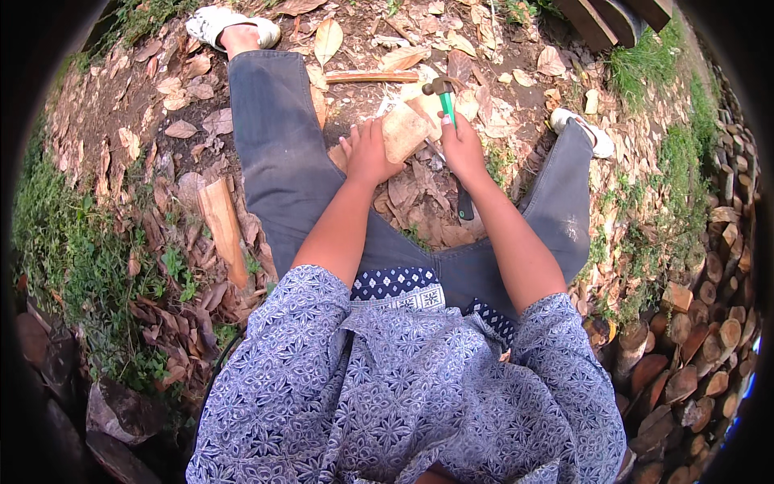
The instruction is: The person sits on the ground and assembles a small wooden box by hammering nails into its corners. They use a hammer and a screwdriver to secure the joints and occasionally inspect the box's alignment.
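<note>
A pale, squarish wood block (pixel 405 131) stands between my legs. My left hand (pixel 371 153) grips it from its left side, with the fingers partly spread along it. In my right hand (pixel 462 150) is a hammer (pixel 447 103), held around the middle of its green and black handle. Its dark metal head points up and away from me, just beyond the block, and the handle's black end sticks out below my palm. A thin grey metal piece (pixel 435 149) shows between the block and my right hand; its kind is unclear.
A long split stick (pixel 371 77) lies beyond the block. Another split piece of wood (pixel 222 230) rests left of my left leg. Dry leaves (pixel 419 202) cover the ground between my legs. Stacked cut logs (pixel 701 347) line the right side, and dark boards (pixel 617 20) stand at the top right.
</note>
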The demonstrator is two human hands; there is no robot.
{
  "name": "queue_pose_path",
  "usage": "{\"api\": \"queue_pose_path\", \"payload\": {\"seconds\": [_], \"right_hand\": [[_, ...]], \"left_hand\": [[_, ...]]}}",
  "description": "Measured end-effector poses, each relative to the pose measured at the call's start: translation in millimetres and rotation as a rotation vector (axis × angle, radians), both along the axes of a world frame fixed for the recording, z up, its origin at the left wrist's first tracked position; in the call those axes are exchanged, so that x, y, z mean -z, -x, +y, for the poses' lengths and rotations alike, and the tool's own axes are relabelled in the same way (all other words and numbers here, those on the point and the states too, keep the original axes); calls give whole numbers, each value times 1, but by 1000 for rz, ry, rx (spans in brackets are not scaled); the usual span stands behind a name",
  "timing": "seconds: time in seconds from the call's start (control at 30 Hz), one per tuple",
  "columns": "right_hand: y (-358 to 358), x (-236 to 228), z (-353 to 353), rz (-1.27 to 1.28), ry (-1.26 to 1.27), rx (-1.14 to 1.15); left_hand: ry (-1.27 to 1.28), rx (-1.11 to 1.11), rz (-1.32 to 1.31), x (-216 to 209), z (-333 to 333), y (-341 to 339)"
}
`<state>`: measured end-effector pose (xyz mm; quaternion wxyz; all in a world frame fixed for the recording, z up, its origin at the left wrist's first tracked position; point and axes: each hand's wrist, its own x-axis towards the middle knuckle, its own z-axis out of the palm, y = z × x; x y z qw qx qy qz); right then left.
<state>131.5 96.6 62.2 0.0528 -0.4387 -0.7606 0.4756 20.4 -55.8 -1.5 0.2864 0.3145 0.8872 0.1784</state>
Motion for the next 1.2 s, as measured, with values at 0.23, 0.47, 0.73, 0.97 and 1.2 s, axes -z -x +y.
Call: {"api": "queue_pose_path", "payload": {"seconds": [0.23,0.47,0.73,0.97,1.2], "right_hand": [[-26,29,-8,-279,-149,-368],[15,-18,-18,145,-213,44],[15,-23,-5,-65,-193,-170],[-16,29,-7,-303,-211,-431],[7,-10,-20,113,-293,58]], "left_hand": [[3,10,-4,9,6,-2],[12,-21,12,8,0,1],[45,-7,1,5,-5,-2],[40,26,2,0,3,-3],[33,30,15,-1,2,-3]]}}
